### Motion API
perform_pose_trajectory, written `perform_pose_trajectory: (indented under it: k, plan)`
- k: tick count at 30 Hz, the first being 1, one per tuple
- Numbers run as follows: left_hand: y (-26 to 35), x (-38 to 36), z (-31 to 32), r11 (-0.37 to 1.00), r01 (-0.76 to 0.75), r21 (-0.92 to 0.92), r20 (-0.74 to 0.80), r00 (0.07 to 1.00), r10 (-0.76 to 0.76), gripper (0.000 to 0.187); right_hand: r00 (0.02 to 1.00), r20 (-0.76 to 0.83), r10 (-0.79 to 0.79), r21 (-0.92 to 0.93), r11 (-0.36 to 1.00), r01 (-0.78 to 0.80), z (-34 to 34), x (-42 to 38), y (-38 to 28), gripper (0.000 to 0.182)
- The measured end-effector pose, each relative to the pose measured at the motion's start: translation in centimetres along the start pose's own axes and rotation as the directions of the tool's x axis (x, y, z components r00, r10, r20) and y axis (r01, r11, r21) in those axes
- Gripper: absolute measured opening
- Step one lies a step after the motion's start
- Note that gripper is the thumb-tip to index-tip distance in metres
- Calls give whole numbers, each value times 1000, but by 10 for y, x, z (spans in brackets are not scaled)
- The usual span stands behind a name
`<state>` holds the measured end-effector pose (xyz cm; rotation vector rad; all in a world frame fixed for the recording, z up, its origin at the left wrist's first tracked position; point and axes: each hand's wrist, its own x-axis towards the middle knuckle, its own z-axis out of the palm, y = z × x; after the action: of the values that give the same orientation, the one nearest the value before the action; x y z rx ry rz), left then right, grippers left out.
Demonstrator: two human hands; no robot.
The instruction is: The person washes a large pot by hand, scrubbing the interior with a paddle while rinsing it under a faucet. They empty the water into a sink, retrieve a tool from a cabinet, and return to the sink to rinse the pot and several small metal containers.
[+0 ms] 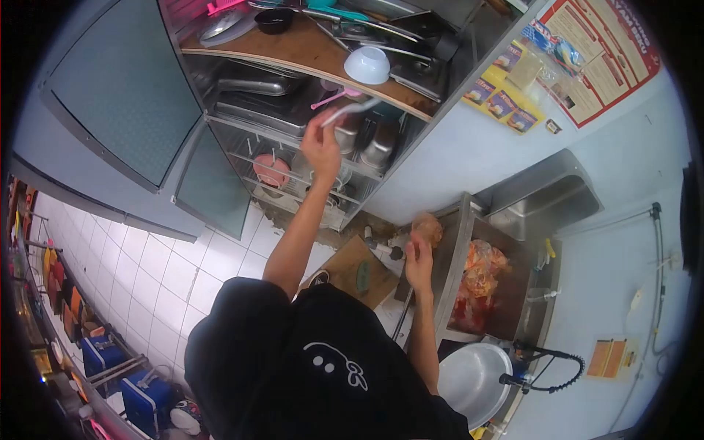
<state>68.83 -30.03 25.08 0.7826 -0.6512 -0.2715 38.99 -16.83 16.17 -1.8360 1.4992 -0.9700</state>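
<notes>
My left hand [321, 147] is raised at the open cabinet, its fingers closed on a pale, slightly curved utensil [348, 111]. The utensil is blurred and points toward metal containers [380, 145] on the middle shelf. Just above it, a light blue bowl [367, 65] sits on the wooden upper shelf [315, 53]. Beside the sink's left edge [452, 260] is my right hand [419, 265], its fingers loosely apart with nothing visible between them. A brownish object [427, 226], too unclear to name, lies just beyond its fingertips.
Glass cabinet doors [121, 88] stand open at the left. The sink holds plastic bags [480, 275] with orange and red contents. A large metal bowl [475, 381] and a black coiled hose [572, 367] are at the lower right. A board [348, 271] lies low between my arms.
</notes>
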Motion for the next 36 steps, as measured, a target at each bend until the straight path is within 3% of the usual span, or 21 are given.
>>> perform_pose_trajectory:
  k: [3,5,7,9,11,14,16,17,18,20,21,22,23,25,26,28,29,31,33,35,36]
  plan:
    - [-37,14,35,999,50,-17,-13,999,-51,16,982,7,191,-27,981,-190,-3,-70,96,29]
    - [-72,17,55,973,76,220,60,994,-91,17,941,29,338,-170,929,-328,-16,-128,148,30]
    - [-87,23,74,829,-151,539,199,979,49,19,860,23,510,-206,844,-495,-30,-186,166,33]
    - [-93,31,95,930,-183,320,345,936,65,18,894,132,429,-327,870,-369,-46,-252,227,31]
    - [-144,34,106,747,-239,620,567,795,-216,25,553,131,823,169,531,-830,-55,-300,251,32]
    - [-68,42,106,797,191,573,571,605,-555,58,369,221,903,221,322,-921,-82,-300,190,39]
    - [-87,46,99,804,-205,558,720,602,-346,58,544,187,818,479,408,-778,-100,-298,189,48]
    - [-119,36,88,706,-564,427,777,628,32,55,595,93,798,562,451,-693,-110,-290,174,47]
    - [-87,29,66,779,-425,461,687,726,-11,51,630,-16,776,637,493,-592,-121,-279,146,46]
    - [-26,7,-9,877,-255,407,591,806,-39,42,839,-182,513,418,812,-407,-144,-282,151,47]
    - [26,1,-55,837,-348,422,509,855,99,37,471,-305,828,643,544,-540,-160,-273,147,50]
    - [46,-1,-111,652,-495,574,392,865,312,29,471,-385,794,645,596,-478,-169,-277,145,52]
    - [62,20,-172,528,-459,714,216,863,457,29,365,-496,788,629,616,-475,-174,-281,143,53]
    - [104,67,-295,423,-114,899,-218,722,657,19,245,-554,796,635,594,-495,-188,-288,141,57]
    - [140,93,-345,643,148,751,-490,778,393,27,245,-546,801,627,584,-515,-196,-295,141,57]
    - [115,140,-499,757,110,645,-416,881,226,50,185,-554,812,666,565,-487,-204,-296,159,56]
    - [124,146,-509,719,286,634,-369,929,-44,61,235,-443,865,761,502,-411,-250,-335,271,51]
    - [111,160,-532,599,568,564,-305,818,-488,79,299,-495,816,614,572,-545,-218,-284,240,48]
    - [91,170,-559,530,735,423,-284,663,-692,84,472,-410,780,521,625,-581,-188,-241,209,45]
    - [66,151,-561,613,438,657,-44,835,-549,85,677,-232,699,447,694,-564,-144,-203,186,42]
    - [107,127,-476,609,448,654,-54,832,-553,83,737,-133,662,429,709,-560,-120,-186,174,40]
